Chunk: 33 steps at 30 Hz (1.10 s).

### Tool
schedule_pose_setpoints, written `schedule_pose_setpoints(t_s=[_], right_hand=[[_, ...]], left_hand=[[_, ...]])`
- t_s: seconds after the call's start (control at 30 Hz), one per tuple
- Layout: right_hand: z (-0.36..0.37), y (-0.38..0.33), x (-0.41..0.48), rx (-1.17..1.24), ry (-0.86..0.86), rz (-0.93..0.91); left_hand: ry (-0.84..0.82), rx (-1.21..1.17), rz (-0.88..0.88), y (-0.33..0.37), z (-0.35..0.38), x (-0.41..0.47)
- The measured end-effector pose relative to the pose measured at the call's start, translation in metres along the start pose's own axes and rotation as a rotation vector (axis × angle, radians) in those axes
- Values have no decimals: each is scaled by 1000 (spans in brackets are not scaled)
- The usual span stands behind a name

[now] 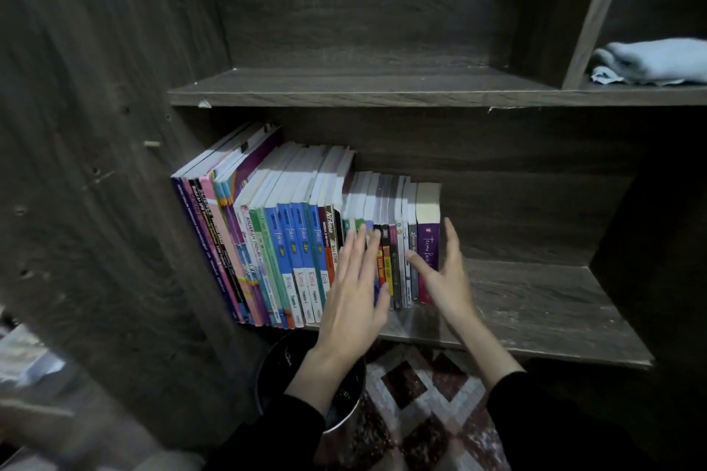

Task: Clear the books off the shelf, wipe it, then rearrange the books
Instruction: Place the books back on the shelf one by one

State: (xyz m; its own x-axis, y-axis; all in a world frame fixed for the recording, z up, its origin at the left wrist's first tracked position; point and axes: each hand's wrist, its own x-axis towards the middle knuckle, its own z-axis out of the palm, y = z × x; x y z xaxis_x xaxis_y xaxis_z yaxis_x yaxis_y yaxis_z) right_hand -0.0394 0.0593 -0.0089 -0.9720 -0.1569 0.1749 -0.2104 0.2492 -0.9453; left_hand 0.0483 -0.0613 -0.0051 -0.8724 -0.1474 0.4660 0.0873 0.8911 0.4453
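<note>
Head view: left hand [355, 279] and right hand [447, 279], fingers straight and grasping nothing, bracket the upright colourful paperback books [290, 241] packed toward the dark wooden shelf's [535, 302] left end, probably to steady the row.

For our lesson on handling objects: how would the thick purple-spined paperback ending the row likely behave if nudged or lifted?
The thick purple-spined paperback probably feels fairly heavy for its size, given its wide page block. It stands upright with bare dark wooden shelf to its right, so a nudge might tip it that way.
</note>
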Motion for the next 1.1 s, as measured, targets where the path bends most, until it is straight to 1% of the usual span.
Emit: schedule_pose_setpoints(t_s=[0.13, 0.27, 0.37, 0.47, 0.83, 1.1], right_hand=[[-1, -9, 10, -9, -63, -25], [-3, -10, 16, 4, -90, -10], [-5, -9, 18, 11, -113, -6], [-6, -9, 19, 20, -123, -12], [-9, -6, 26, 30, -140, 12], [-13, -1, 30, 26, -142, 41]], left_hand=[[-22, -87, -129, 11, -1, 26], [-42, -57, -212, 19, 5, 34], [-3, -7, -245, 22, 6, 34], [1, 43, -270, 27, 6, 35], [-39, -53, -396, 45, -2, 53], [-85, 172, -374, 42, 0, 56]])
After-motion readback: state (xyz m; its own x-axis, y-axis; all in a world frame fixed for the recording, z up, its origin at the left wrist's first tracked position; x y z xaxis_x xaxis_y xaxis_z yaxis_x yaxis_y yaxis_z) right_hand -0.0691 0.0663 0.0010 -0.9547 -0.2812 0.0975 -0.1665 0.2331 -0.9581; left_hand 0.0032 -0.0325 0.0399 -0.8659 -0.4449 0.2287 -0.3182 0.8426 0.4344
